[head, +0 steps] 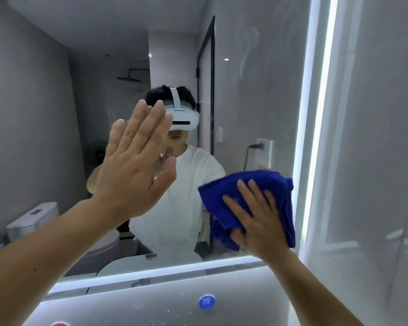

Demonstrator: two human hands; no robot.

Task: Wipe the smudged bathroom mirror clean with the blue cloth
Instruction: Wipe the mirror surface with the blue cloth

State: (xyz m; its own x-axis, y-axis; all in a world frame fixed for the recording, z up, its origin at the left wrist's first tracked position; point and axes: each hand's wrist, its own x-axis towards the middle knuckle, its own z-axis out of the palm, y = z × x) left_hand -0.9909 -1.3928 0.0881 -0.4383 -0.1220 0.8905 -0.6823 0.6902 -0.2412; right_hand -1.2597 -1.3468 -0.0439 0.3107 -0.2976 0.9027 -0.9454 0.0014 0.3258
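The bathroom mirror (pixel 257 102) fills most of the view, framed by a lit strip along its right and bottom edges. Faint wavy smears show on the glass at the upper right. My right hand (pixel 257 222) presses a crumpled blue cloth (pixel 222 198) flat against the mirror's lower right corner, fingers spread over the cloth. My left hand (pixel 134 165) is open with fingers together, palm flat on or very near the glass at the middle left. A person's reflection in a white shirt shows behind both hands.
Below the mirror is a grey wall with a round blue tap knob (pixel 206 302) and a red one (pixel 59 324) at the bottom edge. A glossy grey wall (pixel 375 161) stands right of the mirror. A toilet and a wall socket show only as reflections.
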